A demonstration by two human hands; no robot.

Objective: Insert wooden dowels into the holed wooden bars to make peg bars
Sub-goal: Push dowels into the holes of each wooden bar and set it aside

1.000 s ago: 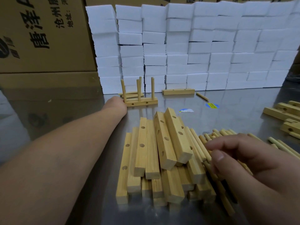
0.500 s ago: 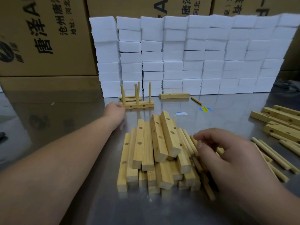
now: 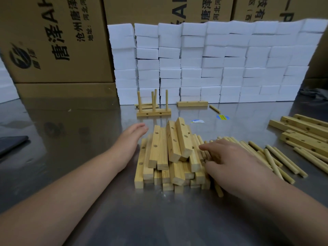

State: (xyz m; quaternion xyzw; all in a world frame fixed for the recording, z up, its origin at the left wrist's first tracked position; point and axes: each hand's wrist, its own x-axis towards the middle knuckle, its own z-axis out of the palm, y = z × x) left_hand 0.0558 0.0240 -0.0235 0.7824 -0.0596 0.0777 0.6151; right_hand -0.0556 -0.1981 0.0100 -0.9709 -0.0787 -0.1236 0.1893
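Note:
A heap of holed wooden bars (image 3: 170, 153) lies in the middle of the steel table. Loose dowels (image 3: 276, 157) are spread to its right. My right hand (image 3: 230, 162) lies over the dowels at the heap's right edge, fingers bent down among them; what they hold is hidden. My left hand (image 3: 132, 134) hovers at the heap's far left corner with fingers relaxed and empty. Behind the heap stands a finished peg bar (image 3: 154, 112) with upright dowels.
A single bar (image 3: 192, 103) and one dowel (image 3: 214, 108) lie by the wall of white foam blocks (image 3: 213, 64). More bars (image 3: 305, 132) lie at the right edge. Cardboard boxes (image 3: 53, 41) stand behind. A dark flat object (image 3: 10, 143) sits far left.
My left hand has drawn back from the finished peg bar toward the heap. My right hand has shifted across the dowels beside the heap. The camera has tilted up.

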